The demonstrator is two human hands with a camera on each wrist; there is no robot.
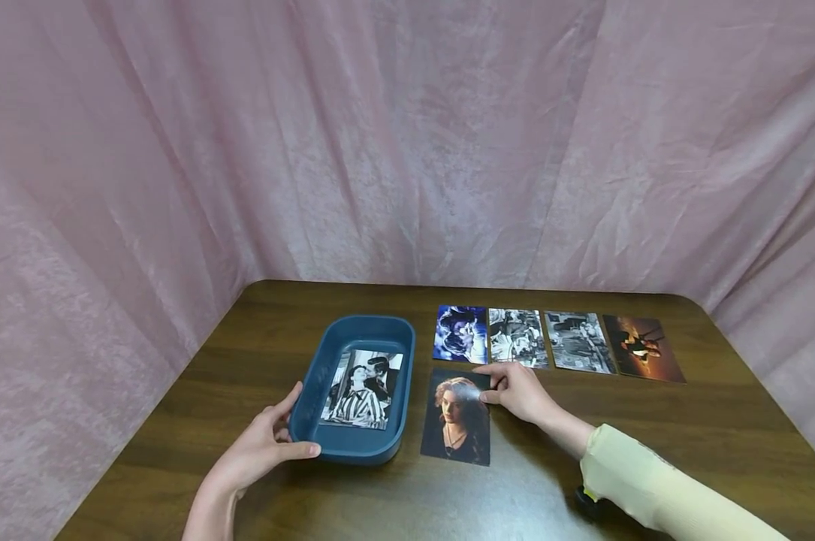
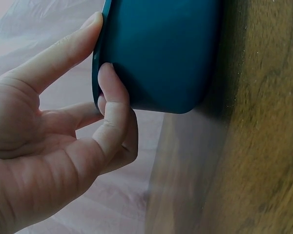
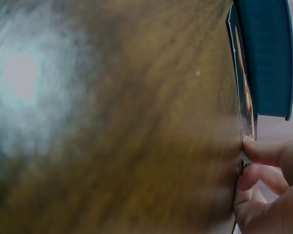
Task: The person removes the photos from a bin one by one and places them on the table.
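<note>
Pink crinkled fabric backdrop (image 1: 407, 135): I saw it hung on three sides, closing in the work area.

Dark brown wooden table (image 1: 718, 443): rounded corners, glossy top, and it bore everything listed below.

Dark teal oblong plastic tray (image 1: 326, 439): it stood left of centre on the table and held one black-and-white photo of a couple (image 1: 362, 391), lying flat on its floor.

My left hand (image 1: 261, 447): I gripped the tray's near left corner, thumb along the front wall and fingers (image 2: 115, 105) curled against the outer side, as the left wrist view showed.

My right hand (image 1: 518, 391): I pinched the far right edge of the colour portrait photo of a red-haired woman (image 1: 456, 421), which lay on the table just beside the tray's right wall. In the right wrist view its edge sat slightly raised between thumb and fingertips (image 3: 266, 151). A pale yellow sleeve (image 1: 650, 488) covered the forearm.

Row of four photos at the far side: blue-toned print (image 1: 460, 333), two black-and-white prints (image 1: 517, 337) (image 1: 578, 343), dark orange sunset print (image 1: 642, 348), laid edge to edge.
</note>
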